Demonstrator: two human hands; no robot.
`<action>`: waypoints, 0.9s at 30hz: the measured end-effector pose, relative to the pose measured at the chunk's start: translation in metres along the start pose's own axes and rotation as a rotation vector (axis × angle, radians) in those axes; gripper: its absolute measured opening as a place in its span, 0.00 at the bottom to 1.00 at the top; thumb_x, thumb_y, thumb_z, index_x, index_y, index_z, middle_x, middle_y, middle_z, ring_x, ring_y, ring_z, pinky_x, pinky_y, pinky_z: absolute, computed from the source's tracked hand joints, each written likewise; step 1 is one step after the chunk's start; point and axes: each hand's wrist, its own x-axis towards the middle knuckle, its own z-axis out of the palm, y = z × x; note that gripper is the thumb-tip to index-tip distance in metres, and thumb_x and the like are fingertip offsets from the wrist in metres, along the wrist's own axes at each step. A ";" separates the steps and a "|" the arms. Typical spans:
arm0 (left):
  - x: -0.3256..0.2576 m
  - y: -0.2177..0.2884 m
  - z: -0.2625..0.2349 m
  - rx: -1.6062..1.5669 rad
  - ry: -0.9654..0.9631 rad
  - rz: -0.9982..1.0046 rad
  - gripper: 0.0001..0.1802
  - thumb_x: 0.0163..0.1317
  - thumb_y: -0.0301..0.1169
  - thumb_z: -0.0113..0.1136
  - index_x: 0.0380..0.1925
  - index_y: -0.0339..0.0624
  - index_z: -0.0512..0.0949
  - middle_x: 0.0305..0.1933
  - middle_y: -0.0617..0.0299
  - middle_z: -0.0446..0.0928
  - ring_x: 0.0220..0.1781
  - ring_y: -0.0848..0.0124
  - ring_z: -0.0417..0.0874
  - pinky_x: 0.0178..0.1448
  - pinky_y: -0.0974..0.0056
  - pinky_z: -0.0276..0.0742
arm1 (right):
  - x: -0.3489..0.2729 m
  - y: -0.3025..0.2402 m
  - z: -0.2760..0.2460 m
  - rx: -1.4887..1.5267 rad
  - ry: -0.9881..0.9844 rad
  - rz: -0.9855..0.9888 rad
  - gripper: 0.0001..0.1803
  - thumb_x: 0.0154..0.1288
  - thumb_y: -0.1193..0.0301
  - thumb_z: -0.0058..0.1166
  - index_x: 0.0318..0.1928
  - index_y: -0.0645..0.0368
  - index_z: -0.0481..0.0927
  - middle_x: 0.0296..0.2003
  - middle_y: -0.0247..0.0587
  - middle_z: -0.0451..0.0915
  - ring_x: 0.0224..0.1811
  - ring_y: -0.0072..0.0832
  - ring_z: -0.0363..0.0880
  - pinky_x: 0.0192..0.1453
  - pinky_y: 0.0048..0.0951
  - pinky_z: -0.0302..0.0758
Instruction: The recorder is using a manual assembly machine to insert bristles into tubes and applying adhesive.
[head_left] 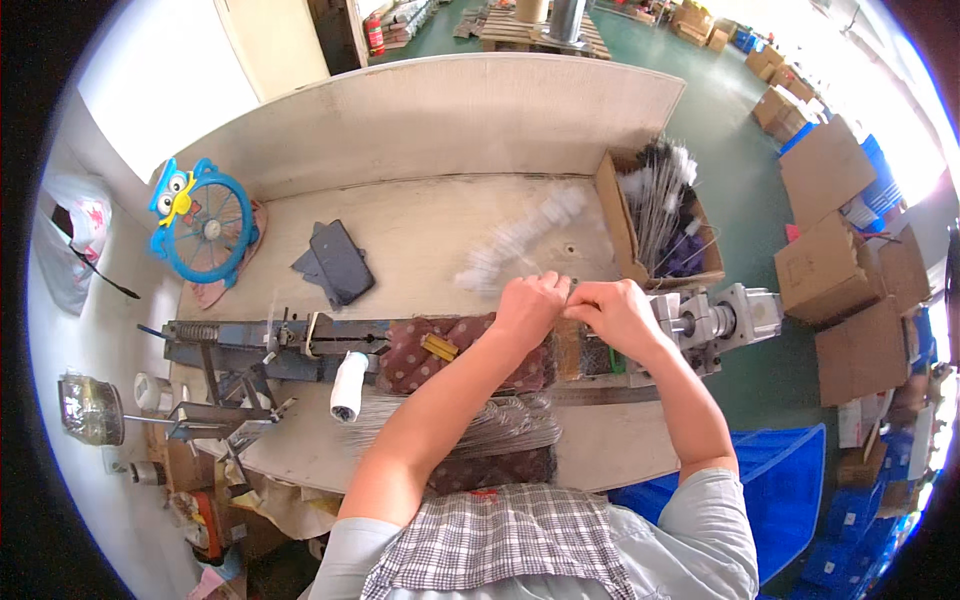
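My left hand (pixel 532 306) and my right hand (pixel 610 308) meet over the bench, fingertips almost touching. Both have their fingers pinched together; what sits between them is too small and hidden to make out. Just beyond them is a long, whitish, bristly streak (pixel 520 240), smeared by motion. Right of my right hand stands a metal clamping machine (pixel 715 318). Under my left forearm lies a brown dotted cloth (pixel 405 365) with a small yellow piece (pixel 439 347) on it. Nearer to me rests a bundle of looped metal wires (pixel 490 425).
An open carton (pixel 622 220) of white-tipped wire brushes stands at the back right. On the left are a blue toy-like fan (pixel 207 225), a dark phone (pixel 341 262), a metal rail (pixel 235 335) and a white roll (pixel 348 387). A blue crate (pixel 780 480) is at lower right.
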 end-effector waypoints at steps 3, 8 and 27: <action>-0.023 0.013 -0.030 -0.024 0.092 0.073 0.17 0.55 0.33 0.61 0.46 0.46 0.78 0.39 0.60 0.79 0.37 0.59 0.81 0.40 0.61 0.78 | -0.002 -0.003 -0.013 -0.080 -0.100 -0.223 0.06 0.53 0.64 0.59 0.28 0.50 0.84 0.25 0.41 0.80 0.32 0.41 0.78 0.37 0.39 0.74; -0.135 0.013 -0.080 -0.359 0.152 -0.205 0.12 0.55 0.31 0.63 0.40 0.42 0.80 0.42 0.58 0.81 0.41 0.64 0.83 0.44 0.62 0.78 | 0.023 -0.040 0.021 -0.039 -0.088 -0.510 0.06 0.49 0.63 0.62 0.26 0.50 0.84 0.23 0.33 0.80 0.33 0.33 0.77 0.38 0.35 0.75; -0.182 -0.038 -0.089 -0.588 0.001 -1.115 0.29 0.48 0.54 0.66 0.18 0.34 0.80 0.16 0.59 0.76 0.21 0.72 0.76 0.28 0.66 0.69 | 0.058 -0.122 0.115 -0.117 -0.097 -0.557 0.05 0.51 0.68 0.58 0.26 0.55 0.82 0.26 0.33 0.79 0.38 0.35 0.75 0.40 0.37 0.74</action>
